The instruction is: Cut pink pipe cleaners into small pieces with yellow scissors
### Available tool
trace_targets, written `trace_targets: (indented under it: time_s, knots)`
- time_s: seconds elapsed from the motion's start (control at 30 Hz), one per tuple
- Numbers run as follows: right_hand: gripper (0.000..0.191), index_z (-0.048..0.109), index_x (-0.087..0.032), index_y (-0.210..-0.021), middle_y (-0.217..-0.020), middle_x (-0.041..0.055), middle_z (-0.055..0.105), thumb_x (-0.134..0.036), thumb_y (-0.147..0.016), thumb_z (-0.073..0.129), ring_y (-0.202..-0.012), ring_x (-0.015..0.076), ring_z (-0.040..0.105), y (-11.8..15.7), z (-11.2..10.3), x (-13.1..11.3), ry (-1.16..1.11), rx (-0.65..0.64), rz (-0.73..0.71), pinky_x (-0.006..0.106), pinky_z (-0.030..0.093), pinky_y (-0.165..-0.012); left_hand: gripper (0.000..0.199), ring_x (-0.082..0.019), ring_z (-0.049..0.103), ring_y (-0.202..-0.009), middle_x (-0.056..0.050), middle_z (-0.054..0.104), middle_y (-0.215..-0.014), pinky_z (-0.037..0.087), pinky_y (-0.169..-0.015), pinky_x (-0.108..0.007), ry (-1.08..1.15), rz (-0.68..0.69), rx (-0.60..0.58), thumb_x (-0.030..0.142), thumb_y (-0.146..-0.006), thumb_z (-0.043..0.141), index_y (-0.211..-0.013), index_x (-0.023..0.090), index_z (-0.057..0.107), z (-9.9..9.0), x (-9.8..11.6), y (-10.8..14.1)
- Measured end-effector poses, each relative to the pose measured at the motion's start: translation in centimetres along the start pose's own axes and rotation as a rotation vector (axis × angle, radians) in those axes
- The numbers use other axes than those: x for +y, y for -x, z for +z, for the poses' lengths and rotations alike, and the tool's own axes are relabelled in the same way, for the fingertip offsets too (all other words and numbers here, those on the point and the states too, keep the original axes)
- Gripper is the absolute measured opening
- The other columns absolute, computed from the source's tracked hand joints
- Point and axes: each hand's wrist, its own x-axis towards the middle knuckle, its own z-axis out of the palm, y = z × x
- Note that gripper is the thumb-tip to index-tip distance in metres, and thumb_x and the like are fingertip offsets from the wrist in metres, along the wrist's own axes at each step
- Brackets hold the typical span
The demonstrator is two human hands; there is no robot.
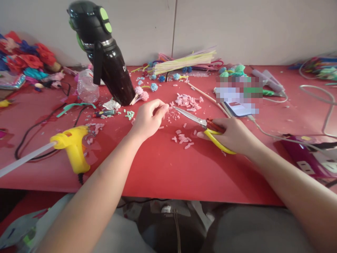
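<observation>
My right hand point(234, 135) grips a pair of scissors point(191, 115) with one yellow and one red handle. Their blades look almost closed and point left, with the tips close to the fingertips of my left hand point(150, 117). That hand is closed in a pinch; what it holds, if anything, is too small to make out. Beyond the blades lies a pile of short pink cut pieces point(187, 101). A smaller group of pink pieces point(183, 137) lies nearer me, below the scissors, and tiny pink crumbs are scattered between the two.
A black bottle point(113, 70) stands behind my left hand. To the left lies a yellow glue gun point(72, 140) with a cord. Pale yellow sticks point(184, 62) lie at the back wall. A phone point(237, 105) and a purple power strip point(300, 154) are on the right.
</observation>
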Motion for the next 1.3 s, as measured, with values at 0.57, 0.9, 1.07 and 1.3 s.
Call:
trace_targets:
  time_s: [0.57, 0.9, 1.07, 1.3]
  knots:
    - [0.083, 0.036, -0.026, -0.063, -0.063, -0.0022, 0.030, -0.099, -0.066, 0.075, -0.062, 0.0151, 0.031, -0.1, -0.1, -0.1, -0.005, -0.009, -0.023, 0.035, 0.026, -0.055, 0.039, -0.017, 0.052, -0.064, 0.000, 0.056, -0.067, 0.041, -0.062, -0.033, -0.024, -0.012, -0.049, 0.042, -0.109, 0.057, -0.075, 0.023, 0.053, -0.1, 0.0, 0.0]
    - [0.089, 0.037, -0.025, -0.062, -0.061, -0.0037, 0.029, -0.109, -0.057, 0.065, -0.062, 0.0141, 0.030, -0.3, 0.0, -0.4, 0.034, 0.011, 0.011, 0.035, 0.026, -0.056, 0.036, -0.016, 0.048, -0.063, 0.001, 0.053, -0.068, 0.038, -0.062, -0.032, -0.001, -0.060, -0.077, 0.033, -0.110, 0.053, -0.076, 0.023, 0.052, -0.1, 0.3, 0.1]
    - [0.089, 0.037, -0.026, -0.061, -0.059, -0.0040, 0.029, -0.111, -0.056, 0.060, -0.061, 0.0139, 0.030, -0.2, 0.1, -0.4, 0.014, 0.035, -0.008, 0.034, 0.026, -0.055, 0.036, -0.016, 0.048, -0.064, 0.001, 0.052, -0.067, 0.039, -0.064, -0.032, -0.017, -0.063, -0.081, 0.033, -0.110, 0.051, -0.076, 0.022, 0.052, -0.1, 0.4, 0.0]
    - [0.083, 0.039, -0.027, -0.063, -0.062, -0.0033, 0.030, -0.103, -0.059, 0.071, -0.061, 0.0142, 0.031, -0.3, 0.2, 0.0, -0.028, 0.030, -0.001, 0.033, 0.026, -0.053, 0.034, -0.016, 0.055, -0.069, -0.001, 0.062, -0.071, 0.045, -0.067, -0.031, 0.011, -0.028, -0.177, 0.034, -0.106, 0.059, -0.075, 0.020, 0.062, -0.5, 1.3, 0.4]
